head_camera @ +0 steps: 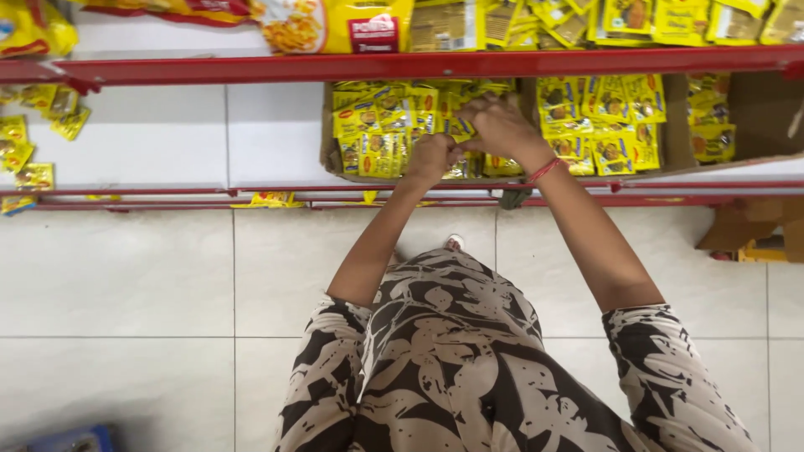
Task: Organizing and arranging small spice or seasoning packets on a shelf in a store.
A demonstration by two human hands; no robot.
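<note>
With our right hand we reach into the cardboard box on the low shelf, and its fingers are curled together on the top edges of the small yellow sachets in the middle of the box; how many sachets are caught in this grip we cannot tell. Our left hand is just beside it, closed as a fist over the front row of the same sachets, and the two hands almost touch each other. On the right wrist there is a red thread band. The sachets stand packed in rows that fill the left and the middle part of the box, while its right end shows bare cardboard. We judge that the step in hand is to arrange or press the sachets into neat rows. The next move, we think, needs a gentle pinch and a careful push, because the packets are thin and slip easily. Outside the box, the red shelf rail runs above, more yellow packets lie loose at the left, and the white tiled floor is under us.
</note>
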